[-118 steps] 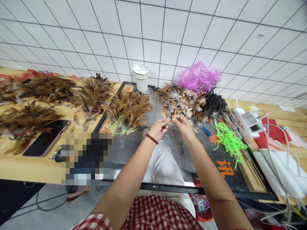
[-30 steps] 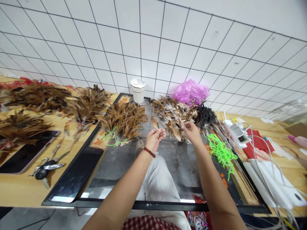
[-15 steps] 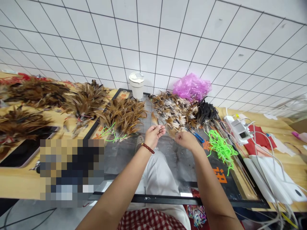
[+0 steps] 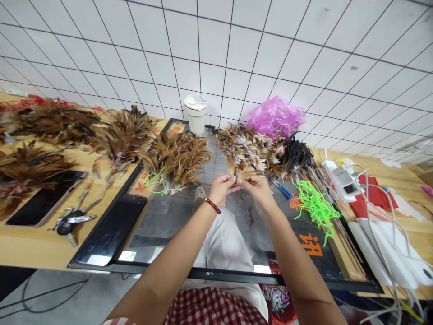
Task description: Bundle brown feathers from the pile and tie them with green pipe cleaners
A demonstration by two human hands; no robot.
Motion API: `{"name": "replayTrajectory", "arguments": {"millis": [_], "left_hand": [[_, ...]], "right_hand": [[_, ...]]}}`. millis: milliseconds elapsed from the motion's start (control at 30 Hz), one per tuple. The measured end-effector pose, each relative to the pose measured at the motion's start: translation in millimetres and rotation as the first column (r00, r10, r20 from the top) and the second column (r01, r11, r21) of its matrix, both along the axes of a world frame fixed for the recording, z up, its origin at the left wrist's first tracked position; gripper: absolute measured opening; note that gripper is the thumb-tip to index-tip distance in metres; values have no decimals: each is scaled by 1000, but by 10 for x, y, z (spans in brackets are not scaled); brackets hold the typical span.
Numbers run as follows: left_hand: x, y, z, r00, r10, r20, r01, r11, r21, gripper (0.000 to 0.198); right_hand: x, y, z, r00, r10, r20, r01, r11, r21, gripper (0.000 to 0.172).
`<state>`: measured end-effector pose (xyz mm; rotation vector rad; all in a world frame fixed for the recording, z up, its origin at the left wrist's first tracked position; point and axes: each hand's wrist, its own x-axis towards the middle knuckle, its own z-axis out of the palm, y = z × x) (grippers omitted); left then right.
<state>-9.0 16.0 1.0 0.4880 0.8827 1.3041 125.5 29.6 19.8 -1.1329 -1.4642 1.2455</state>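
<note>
Here, left hand (image 4: 221, 189) pinching a brown feather (image 4: 231, 165), right hand (image 4: 259, 190) pinching another feather (image 4: 250, 174), hands close together

Orange char "讯" (image 4: 311, 245) on blk panel (image 4: 326, 267); other orange chars (image 4: 295, 202) unclear.

Likely passable lane (image 4: 213, 160) (partly hidden), brown feathers (image 4: 179, 155) left, mottled feathers (image 4: 252, 146) right, cup (image 4: 195, 115) far-left

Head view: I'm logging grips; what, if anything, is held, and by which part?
The left hand pinches a brown feather by its lower end; the right hand pinches a second feather, held part unclear.
</note>
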Motion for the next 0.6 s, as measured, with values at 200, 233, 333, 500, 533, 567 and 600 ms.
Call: {"name": "replayTrajectory", "arguments": {"millis": [200,233,333,500,533,567,600], "left_hand": [[-8,-1,15,997,-49,-60,48,998,-30,18],[-6,0,12,997,-47,-65,46,999,-23,18],[-1,2,-9,995,-46,-92,47,999,10,20],[10,-9,-27,967,-177,-186,188,981,47,16],[13,-12,-26,958,-201,-203,213,976,38,15],[17,-14,-24,951,-217,-218,228,973,28,14],[21,-14,-22,946,-228,-230,239,971,21,13]], "right_hand": [[-31,1,-52,985,-89,150,70,989,132,22],[-28,-1,-34,989,-74,128,61,993,101,23],[-13,3,3,1000,0,-18,-1,998,-63,29],[2,23,-42,981,-44,-190,0,974,-228,35],[0,25,-53,980,-70,-184,33,980,-198,36],[-4,27,-59,981,-83,-174,53,984,-171,36],[-6,29,-58,981,-90,-170,63,986,-157,36]]}}
